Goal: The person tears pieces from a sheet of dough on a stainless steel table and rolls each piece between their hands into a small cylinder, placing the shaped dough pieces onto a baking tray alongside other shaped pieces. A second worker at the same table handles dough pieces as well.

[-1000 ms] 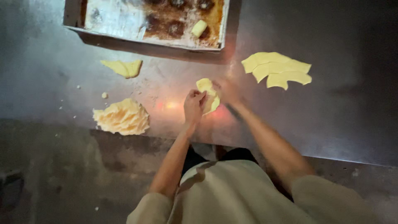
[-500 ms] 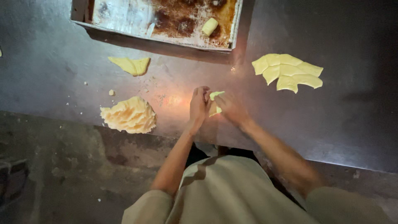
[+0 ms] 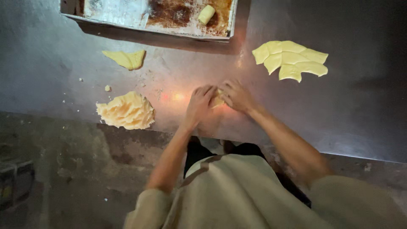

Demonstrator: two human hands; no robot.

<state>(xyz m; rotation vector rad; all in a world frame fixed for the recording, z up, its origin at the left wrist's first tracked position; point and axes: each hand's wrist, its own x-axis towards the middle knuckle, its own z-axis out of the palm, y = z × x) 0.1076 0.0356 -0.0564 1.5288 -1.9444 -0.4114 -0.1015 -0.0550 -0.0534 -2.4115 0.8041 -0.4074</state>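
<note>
We note both hands low over the dark metal surface (image 3: 63, 51), close to its near edge and side by side. The left hand (image 3: 200, 101) and the right hand (image 3: 236, 95) meet over a small piece of dough (image 3: 217, 101), of which only a pale sliver shows between them. The fingers of both hands are curled together and pressed on this piece, the left from its left side, the right from its right side and top; the piece lies on the surface under them, roughly midway along the near edge. A reddish glow marks the surface just left of the left hand. Left of the hands, near the edge, we see a crumpled heap of dough scraps (image 3: 126, 111), well apart from them. Farther back on the left lies a folded dough piece (image 3: 126, 59), just in front of a worn baking tray (image 3: 118, 12). The tray sits at the far edge of the view, its floor stained brown, and holds one small rolled dough piece (image 3: 206, 14) near its right end. To the right and behind the hands, a group of flat cut dough triangles (image 3: 290, 59) lies overlapping on the surface, apart from the right hand. A few crumbs dot the left part of the surface.
</note>
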